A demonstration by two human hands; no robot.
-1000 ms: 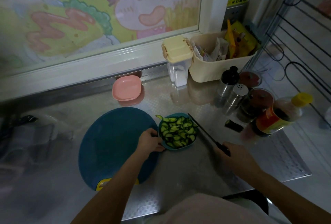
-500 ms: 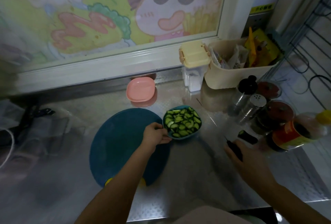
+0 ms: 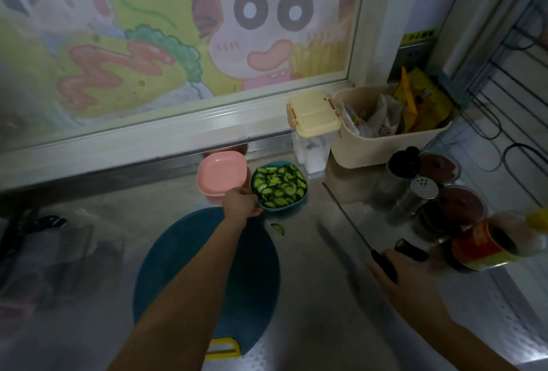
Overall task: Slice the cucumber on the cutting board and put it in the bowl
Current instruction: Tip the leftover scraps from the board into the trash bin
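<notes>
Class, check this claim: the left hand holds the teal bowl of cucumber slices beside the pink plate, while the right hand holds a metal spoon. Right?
Not quite. In the head view the right hand holds a black-handled knife, not a spoon; the rest stands.

Cucumber slices (image 3: 278,185) green, half-moon cut, heaped in teal bowl (image 3: 299,203), which sits upright on the counter beyond the cutting board's far edge. One stray slice (image 3: 278,229) lies on the counter just beside the board. Cutting board (image 3: 207,275) round, dark blue, yellow handle at the near edge, apparently bare.
</notes>
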